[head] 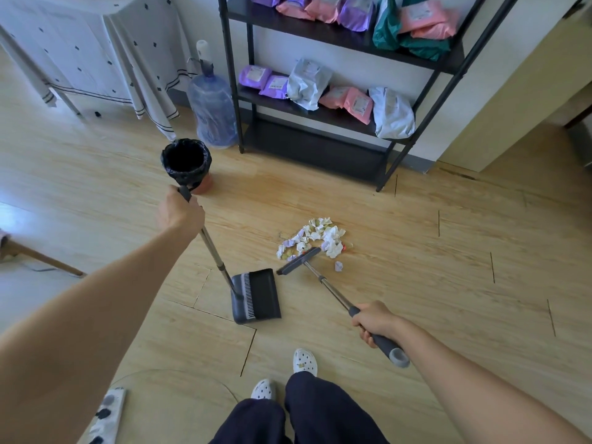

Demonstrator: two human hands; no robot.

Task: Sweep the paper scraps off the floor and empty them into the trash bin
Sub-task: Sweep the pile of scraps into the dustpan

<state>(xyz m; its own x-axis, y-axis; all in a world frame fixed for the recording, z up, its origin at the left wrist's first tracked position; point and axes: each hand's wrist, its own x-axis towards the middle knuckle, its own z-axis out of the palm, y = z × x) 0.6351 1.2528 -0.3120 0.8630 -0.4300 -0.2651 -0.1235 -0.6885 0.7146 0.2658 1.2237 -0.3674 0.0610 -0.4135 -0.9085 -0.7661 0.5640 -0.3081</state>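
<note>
A heap of crumpled white and pale purple paper scraps [312, 240] lies on the wooden floor, with one stray scrap [338, 266] just to its right. My right hand [374, 322] grips the grey handle of a long broom [330, 288]; the broom's dark head [298, 261] rests against the near edge of the heap. My left hand [179, 213] holds the top of the dustpan handle [213, 251]. The dark dustpan [256, 296] sits flat on the floor, left of the broom head. A small trash bin [186, 163] lined with a black bag stands beyond my left hand.
A black metal shelf [320, 113] with pink, purple and grey packets stands behind the heap. A blue water jug [213, 110] is beside it, and a table with a white patterned cloth [96, 52] at far left. My feet in white clogs [304, 362] are near the bottom.
</note>
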